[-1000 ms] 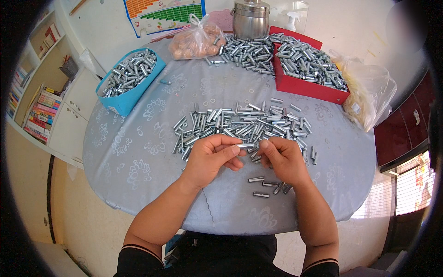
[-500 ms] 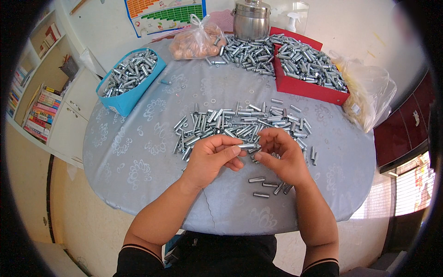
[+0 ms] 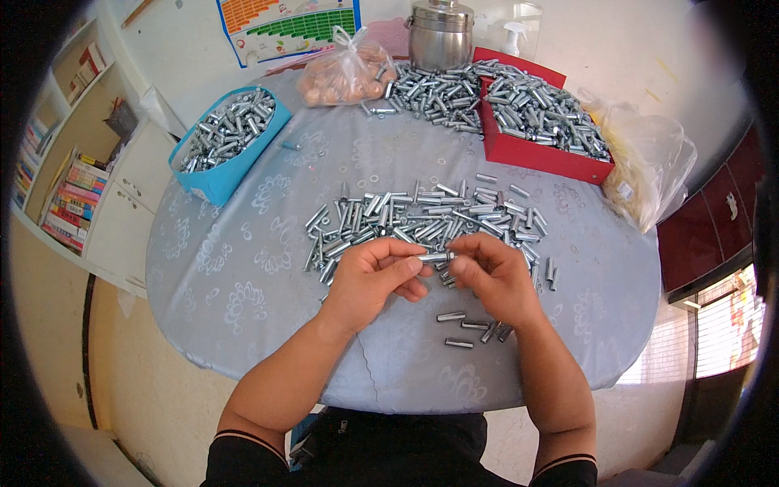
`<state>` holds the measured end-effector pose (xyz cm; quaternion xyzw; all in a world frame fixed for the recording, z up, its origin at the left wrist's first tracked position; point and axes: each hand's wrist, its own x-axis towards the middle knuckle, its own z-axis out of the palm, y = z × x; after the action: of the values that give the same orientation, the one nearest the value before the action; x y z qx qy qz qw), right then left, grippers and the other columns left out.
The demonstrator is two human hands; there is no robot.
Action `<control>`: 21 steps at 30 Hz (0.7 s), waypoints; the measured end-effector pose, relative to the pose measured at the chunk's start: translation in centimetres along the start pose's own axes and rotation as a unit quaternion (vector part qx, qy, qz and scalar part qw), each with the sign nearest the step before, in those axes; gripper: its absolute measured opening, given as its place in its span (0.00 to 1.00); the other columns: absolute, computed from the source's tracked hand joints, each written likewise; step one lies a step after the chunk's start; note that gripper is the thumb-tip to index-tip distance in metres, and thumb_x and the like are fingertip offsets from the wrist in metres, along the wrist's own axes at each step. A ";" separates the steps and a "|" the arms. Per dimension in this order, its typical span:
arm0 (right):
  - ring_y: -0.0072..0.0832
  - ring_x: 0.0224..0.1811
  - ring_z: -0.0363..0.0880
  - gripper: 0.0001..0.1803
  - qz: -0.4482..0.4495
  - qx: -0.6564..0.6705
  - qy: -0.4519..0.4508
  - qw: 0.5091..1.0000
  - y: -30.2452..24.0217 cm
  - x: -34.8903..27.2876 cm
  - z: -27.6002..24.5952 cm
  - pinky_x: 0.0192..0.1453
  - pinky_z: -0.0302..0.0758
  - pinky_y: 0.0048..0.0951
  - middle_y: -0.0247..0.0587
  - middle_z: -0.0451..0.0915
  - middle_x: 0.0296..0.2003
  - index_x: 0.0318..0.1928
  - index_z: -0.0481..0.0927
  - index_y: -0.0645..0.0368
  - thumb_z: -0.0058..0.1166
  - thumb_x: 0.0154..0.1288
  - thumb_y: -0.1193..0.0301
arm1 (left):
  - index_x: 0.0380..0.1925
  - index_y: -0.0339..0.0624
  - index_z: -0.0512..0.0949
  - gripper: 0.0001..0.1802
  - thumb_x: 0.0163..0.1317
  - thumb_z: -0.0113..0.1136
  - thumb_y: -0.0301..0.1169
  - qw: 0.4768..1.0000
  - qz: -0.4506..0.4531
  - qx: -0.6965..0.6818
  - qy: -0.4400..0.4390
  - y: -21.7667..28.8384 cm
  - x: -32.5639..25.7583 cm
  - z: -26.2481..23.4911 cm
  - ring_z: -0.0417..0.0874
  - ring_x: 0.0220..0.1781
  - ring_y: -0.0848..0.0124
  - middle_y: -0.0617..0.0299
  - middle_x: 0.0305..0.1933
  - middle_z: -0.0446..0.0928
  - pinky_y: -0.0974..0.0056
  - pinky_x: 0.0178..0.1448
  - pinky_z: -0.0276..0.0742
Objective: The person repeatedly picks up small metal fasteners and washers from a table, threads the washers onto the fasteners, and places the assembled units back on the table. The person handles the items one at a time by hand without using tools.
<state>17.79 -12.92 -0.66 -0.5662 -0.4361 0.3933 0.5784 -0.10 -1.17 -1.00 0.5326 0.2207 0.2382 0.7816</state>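
1. L hand (image 3: pixel 369 280): thumb & index clamped on one end of a silver bolt-like pc (image 3: pixel 434 257); other fingers curled loosely below.
2. R hand (image 3: pixel 499 280): thumb & fingertips close around the pc's other end, w/ fingers bent; can't tell if they grip it or are just beside it.
3. The pc is btwn the two hands, held approx. level, above the near edge of the main pile (image 3: pixel 442 221) of similar silver pcs, mid-tbl.
4. Nearer the person, by the R wrist: a small grp of loose cylinders (image 3: pixel 451 316), a few partly hidden by the R arm.
5. Tbl has a grey patterned cloth (image 3: pixel 406 373); a few flat washers (image 3: pixel 374 178) lie beyond the main pile.
6. Far L: blue box (image 3: pixel 235 174), full of silver pcs.
7. Far R: red box (image 3: pixel 548 165), heaped w/ more; another heap (image 3: pixel 434 93) sits just L of it.
8. Back of tbl: tied clear bag (image 3: pixel 345 77) w/ brownish round things, nr a lidded steel pot (image 3: pixel 441 40).
9. R of red box: clear bag w/ yellowish contents (image 3: pixel 649 170).
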 end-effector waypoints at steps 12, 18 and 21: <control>0.18 0.28 0.76 0.08 0.027 0.010 0.015 0.999 -0.4 0.0 0.2 0.34 0.74 0.20 0.34 0.80 0.28 0.38 0.80 0.66 0.60 0.66 0.72 | 0.46 0.33 0.78 0.11 0.64 0.59 0.24 0.998 0.053 0.017 0.006 -0.3 -0.2 0.6 0.85 0.33 0.70 0.52 0.39 0.83 0.67 0.37 0.84; 0.18 0.28 0.76 0.07 0.015 0.058 0.037 0.998 -0.3 0.0 0.5 0.33 0.74 0.21 0.34 0.80 0.28 0.38 0.79 0.65 0.59 0.66 0.73 | 0.47 0.33 0.78 0.11 0.66 0.58 0.26 0.997 0.051 0.051 0.015 -0.4 -0.2 0.5 0.85 0.32 0.70 0.52 0.37 0.83 0.67 0.37 0.84; 0.17 0.27 0.76 0.06 0.025 0.048 0.043 0.998 -0.9 0.0 0.4 0.32 0.73 0.20 0.33 0.80 0.28 0.38 0.80 0.64 0.58 0.66 0.74 | 0.46 0.33 0.78 0.11 0.67 0.57 0.28 0.996 0.051 0.076 0.020 -0.3 -0.2 0.7 0.85 0.32 0.70 0.53 0.38 0.83 0.67 0.36 0.83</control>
<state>17.40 -12.87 0.24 -0.5649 -0.3771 0.4035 0.6130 0.16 -1.89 -1.00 0.5962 0.2267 0.2710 0.7209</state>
